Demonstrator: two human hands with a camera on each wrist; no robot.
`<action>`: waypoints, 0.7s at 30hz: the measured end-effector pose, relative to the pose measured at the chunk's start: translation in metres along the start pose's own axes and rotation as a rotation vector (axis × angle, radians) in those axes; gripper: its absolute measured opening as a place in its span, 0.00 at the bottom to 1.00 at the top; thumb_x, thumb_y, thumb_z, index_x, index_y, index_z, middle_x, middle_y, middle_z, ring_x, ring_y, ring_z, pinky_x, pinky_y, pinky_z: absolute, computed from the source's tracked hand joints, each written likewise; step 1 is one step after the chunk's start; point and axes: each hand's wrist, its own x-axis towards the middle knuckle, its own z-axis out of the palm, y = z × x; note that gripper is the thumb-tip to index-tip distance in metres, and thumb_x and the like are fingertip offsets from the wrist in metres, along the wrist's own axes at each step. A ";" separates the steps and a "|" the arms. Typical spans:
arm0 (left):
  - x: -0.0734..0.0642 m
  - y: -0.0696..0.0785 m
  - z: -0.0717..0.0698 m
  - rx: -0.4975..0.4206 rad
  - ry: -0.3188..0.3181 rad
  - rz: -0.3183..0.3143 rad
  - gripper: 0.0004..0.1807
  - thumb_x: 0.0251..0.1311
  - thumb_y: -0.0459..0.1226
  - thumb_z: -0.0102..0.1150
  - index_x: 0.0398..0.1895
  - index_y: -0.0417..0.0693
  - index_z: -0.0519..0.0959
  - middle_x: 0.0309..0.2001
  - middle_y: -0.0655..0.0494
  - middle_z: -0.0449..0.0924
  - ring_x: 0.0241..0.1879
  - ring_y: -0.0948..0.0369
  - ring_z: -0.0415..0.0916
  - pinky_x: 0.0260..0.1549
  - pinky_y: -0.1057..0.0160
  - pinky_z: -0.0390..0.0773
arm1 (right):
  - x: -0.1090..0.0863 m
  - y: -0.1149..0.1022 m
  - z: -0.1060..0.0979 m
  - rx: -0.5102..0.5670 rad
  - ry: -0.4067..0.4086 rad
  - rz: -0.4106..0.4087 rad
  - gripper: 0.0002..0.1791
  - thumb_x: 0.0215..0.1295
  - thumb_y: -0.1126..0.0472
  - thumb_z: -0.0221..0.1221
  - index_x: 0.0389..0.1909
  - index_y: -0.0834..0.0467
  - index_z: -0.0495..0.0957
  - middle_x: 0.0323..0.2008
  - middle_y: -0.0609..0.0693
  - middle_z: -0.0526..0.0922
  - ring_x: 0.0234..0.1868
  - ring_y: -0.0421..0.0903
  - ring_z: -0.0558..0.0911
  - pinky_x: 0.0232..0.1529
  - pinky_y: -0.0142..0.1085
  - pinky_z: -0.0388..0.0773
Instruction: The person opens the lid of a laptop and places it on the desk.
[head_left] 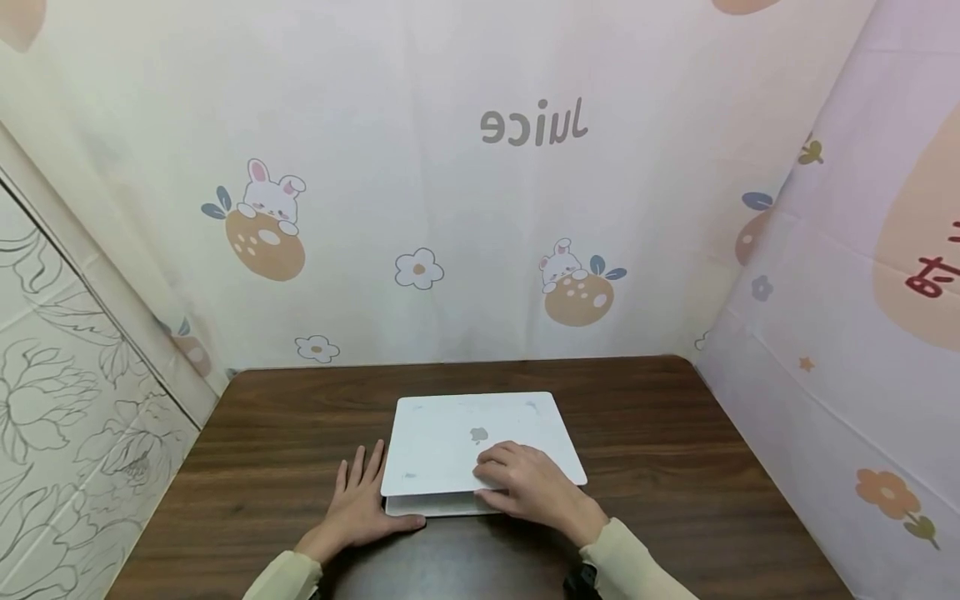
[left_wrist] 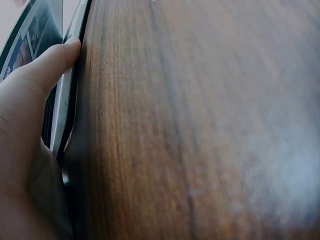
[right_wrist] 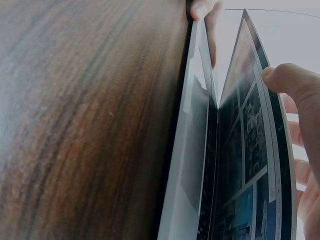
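Observation:
A silver laptop (head_left: 438, 446) lies on the wooden table with its lid partly raised over the base. My right hand (head_left: 536, 490) grips the lid's front edge, fingers on the outer face and thumb on the inner side. In the right wrist view the lit screen (right_wrist: 245, 145) faces down toward the base (right_wrist: 182, 180). At the laptop's front left corner, my left hand (head_left: 362, 510) rests with its fingers spread straight along the side. Its thumb (left_wrist: 57, 57) touches the base's front edge in the left wrist view.
Dark wood tabletop (head_left: 300, 417) extends around the laptop. A printed curtain (head_left: 420, 183) hangs behind the table, and another curtain (head_left: 810, 433) stands along the right side. Flower-patterned fabric (head_left: 67, 417) covers the left side.

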 end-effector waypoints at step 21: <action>0.000 -0.001 0.001 -0.005 0.003 0.003 0.69 0.40 0.76 0.67 0.82 0.51 0.57 0.82 0.37 0.46 0.80 0.32 0.37 0.73 0.29 0.37 | 0.010 0.002 -0.010 -0.037 0.042 -0.056 0.10 0.67 0.51 0.68 0.43 0.52 0.87 0.45 0.45 0.87 0.46 0.41 0.86 0.47 0.35 0.85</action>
